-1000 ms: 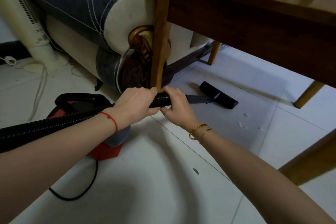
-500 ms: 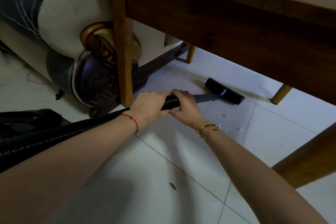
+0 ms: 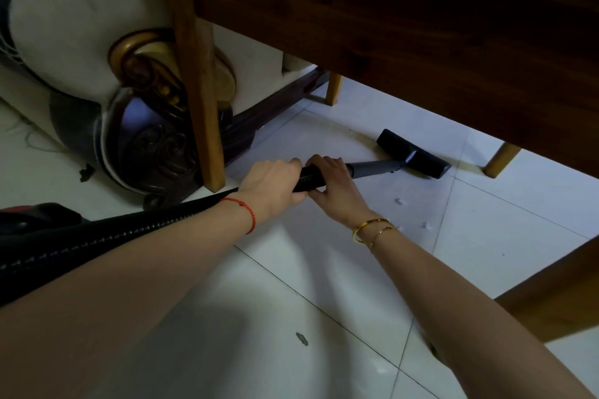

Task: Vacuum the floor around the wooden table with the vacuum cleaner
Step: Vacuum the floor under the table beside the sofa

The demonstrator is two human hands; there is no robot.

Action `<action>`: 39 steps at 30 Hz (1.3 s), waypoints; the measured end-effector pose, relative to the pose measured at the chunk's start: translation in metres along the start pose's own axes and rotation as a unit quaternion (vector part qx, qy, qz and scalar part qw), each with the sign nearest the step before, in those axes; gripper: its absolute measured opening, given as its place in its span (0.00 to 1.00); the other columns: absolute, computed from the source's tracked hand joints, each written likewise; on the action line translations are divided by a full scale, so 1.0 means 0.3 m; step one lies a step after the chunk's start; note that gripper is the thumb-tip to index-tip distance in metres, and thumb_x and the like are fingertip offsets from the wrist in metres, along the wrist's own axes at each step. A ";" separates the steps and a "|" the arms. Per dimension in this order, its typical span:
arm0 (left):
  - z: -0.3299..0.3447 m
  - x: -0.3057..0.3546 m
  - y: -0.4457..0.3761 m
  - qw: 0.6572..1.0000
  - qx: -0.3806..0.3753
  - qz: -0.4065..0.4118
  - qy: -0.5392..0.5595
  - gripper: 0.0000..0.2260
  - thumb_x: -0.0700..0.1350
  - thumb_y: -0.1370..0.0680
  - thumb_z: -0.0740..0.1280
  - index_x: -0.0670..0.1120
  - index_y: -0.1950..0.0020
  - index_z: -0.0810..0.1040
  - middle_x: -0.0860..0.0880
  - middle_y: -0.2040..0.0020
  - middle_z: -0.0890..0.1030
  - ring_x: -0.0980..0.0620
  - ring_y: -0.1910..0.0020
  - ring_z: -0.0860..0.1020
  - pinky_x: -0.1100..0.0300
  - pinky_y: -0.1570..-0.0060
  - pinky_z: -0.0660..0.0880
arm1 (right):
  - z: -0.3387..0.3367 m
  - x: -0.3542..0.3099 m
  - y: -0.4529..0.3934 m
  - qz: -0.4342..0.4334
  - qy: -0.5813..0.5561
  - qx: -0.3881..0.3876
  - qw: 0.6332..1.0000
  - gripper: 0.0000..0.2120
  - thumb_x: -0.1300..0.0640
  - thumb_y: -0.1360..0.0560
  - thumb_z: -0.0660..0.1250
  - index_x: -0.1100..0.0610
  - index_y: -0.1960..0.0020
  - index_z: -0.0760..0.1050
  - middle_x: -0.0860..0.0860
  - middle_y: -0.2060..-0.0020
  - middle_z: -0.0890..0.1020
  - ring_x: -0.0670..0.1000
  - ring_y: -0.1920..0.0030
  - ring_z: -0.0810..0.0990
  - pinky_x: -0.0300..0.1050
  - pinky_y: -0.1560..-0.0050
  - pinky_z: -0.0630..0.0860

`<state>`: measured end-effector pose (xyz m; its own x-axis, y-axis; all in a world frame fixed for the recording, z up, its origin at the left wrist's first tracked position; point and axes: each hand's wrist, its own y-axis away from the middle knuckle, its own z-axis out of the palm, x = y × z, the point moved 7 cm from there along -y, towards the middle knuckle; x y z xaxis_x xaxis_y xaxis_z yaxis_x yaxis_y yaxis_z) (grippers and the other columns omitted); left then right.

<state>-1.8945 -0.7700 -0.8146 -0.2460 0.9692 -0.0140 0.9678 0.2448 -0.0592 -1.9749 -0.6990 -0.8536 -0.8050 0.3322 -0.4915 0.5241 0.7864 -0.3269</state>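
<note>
Left hand: the left hand (image 3: 274, 183) is wrapped around the black ribbed vacuum hose (image 3: 107, 236) near its front end, fingers closed over the top of it
Right hand: the right hand (image 3: 334, 183) holds the same hose just in front of the left hand, where the hose joins the grey straight wand (image 3: 372, 168); the fingers are curled tight around it
Vacuum head: the flat black rectangular floor nozzle (image 3: 413, 154) lies on the white tiled floor (image 3: 324, 269) under the brown wooden table (image 3: 389, 10), between the far table legs
Vacuum body: only a dark and red corner of the machine (image 3: 35, 214) is visible at the left edge, behind the left forearm
Near table leg: the light wooden table leg (image 3: 197, 81) stands just beside the hose, in front of the carved dark base of the white and blue sofa (image 3: 146, 139)
Dirt left: small white crumbs (image 3: 400, 201) lie on the tile on the near side of the nozzle, and a grey scrap (image 3: 301, 338) lies closer to the person
Step, as I judge: the reach under the table is in progress, and the crumbs are not yet collected
Risk one: the hose may rub or catch on the near table leg if the pull goes toward the left
Risk two: the nozzle may knock a far leg if the sweep is too wide
Risk three: the wand may lift the nozzle off the tile, because the hands are low and the angle is flat; then the suction would miss the crumbs
</note>
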 end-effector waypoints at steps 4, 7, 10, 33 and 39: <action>-0.013 -0.054 0.067 1.000 0.003 -0.015 -0.005 0.15 0.54 0.22 0.63 0.44 0.43 0.70 0.46 0.51 0.80 0.46 0.55 0.80 0.57 0.66 0.67 | 0.034 -0.081 0.001 -0.020 -0.002 -0.002 1.000 0.10 0.59 0.29 0.68 0.58 0.49 0.72 0.53 0.57 0.76 0.48 0.55 0.66 0.50 0.42 0.64; -0.038 -0.100 0.138 1.000 0.008 -0.026 -0.007 0.15 0.55 0.22 0.63 0.44 0.44 0.70 0.46 0.51 0.80 0.45 0.55 0.80 0.57 0.65 0.69 | 0.052 -0.172 0.008 -0.039 -0.006 0.001 0.999 0.10 0.61 0.30 0.69 0.59 0.50 0.72 0.54 0.57 0.77 0.49 0.56 0.67 0.46 0.47 0.64; -0.077 -0.136 0.218 0.999 0.012 -0.034 -0.014 0.15 0.55 0.22 0.63 0.44 0.43 0.71 0.46 0.50 0.80 0.45 0.53 0.79 0.57 0.62 0.69 | 0.067 -0.267 0.018 -0.055 -0.014 0.000 0.998 0.10 0.62 0.32 0.70 0.60 0.52 0.72 0.55 0.58 0.78 0.54 0.57 0.72 0.49 0.49 0.67; -0.267 -0.393 0.810 0.993 0.075 -0.075 -0.055 0.14 0.57 0.24 0.63 0.48 0.46 0.69 0.51 0.55 0.80 0.50 0.58 0.80 0.59 0.66 0.68 | 0.220 -0.858 0.177 -0.146 -0.072 -0.036 0.986 0.11 0.53 0.30 0.69 0.51 0.52 0.70 0.47 0.58 0.76 0.48 0.56 0.71 0.46 0.54 0.70; -0.255 -0.446 0.878 0.992 0.063 -0.087 -0.058 0.14 0.57 0.23 0.63 0.49 0.46 0.68 0.51 0.55 0.80 0.51 0.57 0.80 0.59 0.67 0.67 | 0.277 -0.922 0.178 -0.161 -0.090 -0.032 0.982 0.10 0.54 0.31 0.70 0.52 0.53 0.70 0.46 0.60 0.76 0.47 0.58 0.71 0.44 0.55 0.68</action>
<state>-1.6026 -0.8330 -0.7519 -0.4210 0.9006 -0.1078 0.8971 0.3959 -0.1959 -1.7011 -0.7921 -0.8022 -0.8609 -0.0314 -0.5079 0.2275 0.8690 -0.4395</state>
